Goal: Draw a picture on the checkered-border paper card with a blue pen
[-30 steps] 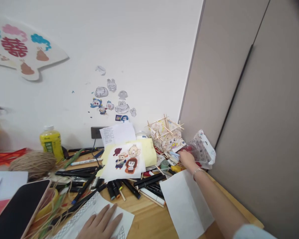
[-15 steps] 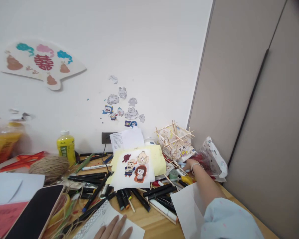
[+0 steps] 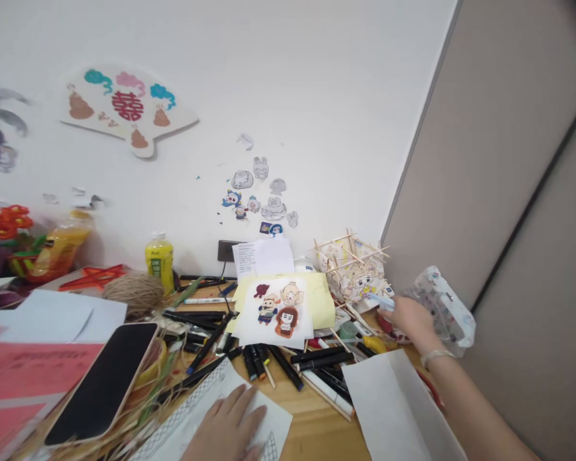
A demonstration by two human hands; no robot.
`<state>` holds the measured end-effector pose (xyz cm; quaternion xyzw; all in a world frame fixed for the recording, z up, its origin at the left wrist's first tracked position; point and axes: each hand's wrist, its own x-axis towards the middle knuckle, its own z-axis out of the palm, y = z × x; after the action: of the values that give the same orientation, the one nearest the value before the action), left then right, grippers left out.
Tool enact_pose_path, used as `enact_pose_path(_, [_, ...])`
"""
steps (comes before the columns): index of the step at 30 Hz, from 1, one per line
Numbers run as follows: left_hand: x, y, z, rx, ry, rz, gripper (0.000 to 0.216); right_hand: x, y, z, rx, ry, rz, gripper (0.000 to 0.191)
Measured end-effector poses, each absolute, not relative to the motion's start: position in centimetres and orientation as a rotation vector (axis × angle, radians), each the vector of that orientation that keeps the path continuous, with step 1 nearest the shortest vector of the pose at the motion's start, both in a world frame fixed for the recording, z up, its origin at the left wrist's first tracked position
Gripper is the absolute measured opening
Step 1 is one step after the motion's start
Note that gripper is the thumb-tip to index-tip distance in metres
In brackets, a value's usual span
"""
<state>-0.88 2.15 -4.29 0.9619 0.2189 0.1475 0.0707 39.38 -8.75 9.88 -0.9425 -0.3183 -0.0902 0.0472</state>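
Observation:
My left hand (image 3: 230, 426) lies flat, fingers apart, on a white sheet (image 3: 276, 416) with a line drawing and a lattice-patterned border. At the right, my right hand (image 3: 413, 319) is closed around a slim light blue object (image 3: 382, 301); its exact kind does not show. That object sticks out to the left, in front of a stick-framed paper lantern (image 3: 362, 275). Beside my right hand is a clear plastic bag (image 3: 446, 310). Below the right wrist rests a blank white sheet (image 3: 381, 397). A paper with coloured cartoon figures (image 3: 273, 320) lies at the middle.
Black markers (image 3: 321, 358) are scattered across the wooden table (image 3: 317, 432). On the left are a phone (image 3: 103, 384), a ball of twine (image 3: 133, 294), a yellow bottle (image 3: 159, 261) and pink paper (image 3: 33, 371). A wall stands behind, a grey cabinet (image 3: 509, 192) at the right.
My right hand has come up out of the clutter by the lantern, and the light blue object now shows in it. My left hand shows more fully on the sheet. The view has shifted left.

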Motion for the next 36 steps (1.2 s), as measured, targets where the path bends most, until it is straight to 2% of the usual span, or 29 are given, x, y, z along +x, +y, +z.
enact_pose_path(2, [-0.6,1.9,-3.7,2.650,0.692,0.582,0.041,36.2,-9.8,10.5,-2.646,-1.120,-0.222,0.043])
enact_pose_path(4, [0.0,1.6,-2.8,2.300,0.653,0.694,0.048,31.4,-9.9,10.3,-2.221,-1.346,0.042,0.033])
enact_pose_path(6, [0.6,1.0,-1.9,1.879,0.575,0.608,0.059,25.8,-9.3,9.3,-1.889,-1.547,0.348,0.023])
enact_pose_path(8, [1.2,0.4,-1.3,1.540,0.500,0.554,0.069,20.8,-8.2,7.6,-1.784,-1.664,0.500,0.023])
enact_pose_path(11, [1.4,-0.2,-1.0,1.344,0.546,0.529,0.065,16.5,-6.5,4.7,-1.721,-1.822,0.523,0.033])
enact_pose_path(15, [0.8,-0.1,-0.9,1.323,0.480,0.523,0.063,16.8,-5.1,2.2,-1.510,-1.670,0.899,0.034])
enact_pose_path(17, [0.5,0.0,-0.7,1.320,0.375,0.487,0.065,17.9,-4.8,1.9,-1.368,-1.541,0.986,0.037])
enact_pose_path(23, [0.2,-0.6,0.3,1.283,0.274,0.438,0.062,19.3,-4.8,3.1,-1.269,-1.172,0.831,0.037])
enact_pose_path(28, [0.7,-0.3,0.1,1.371,0.505,0.516,0.062,18.3,-6.1,4.2,-1.313,-1.447,0.546,0.035])
enact_pose_path(32, [1.1,0.0,-0.3,1.545,0.705,0.626,0.038,17.1,-7.2,4.8,-1.628,-1.929,0.321,0.031])
enact_pose_path(36, [0.8,-0.5,-0.3,1.734,0.803,0.647,0.012,16.6,-7.4,4.6,-1.872,-2.059,0.297,0.032])
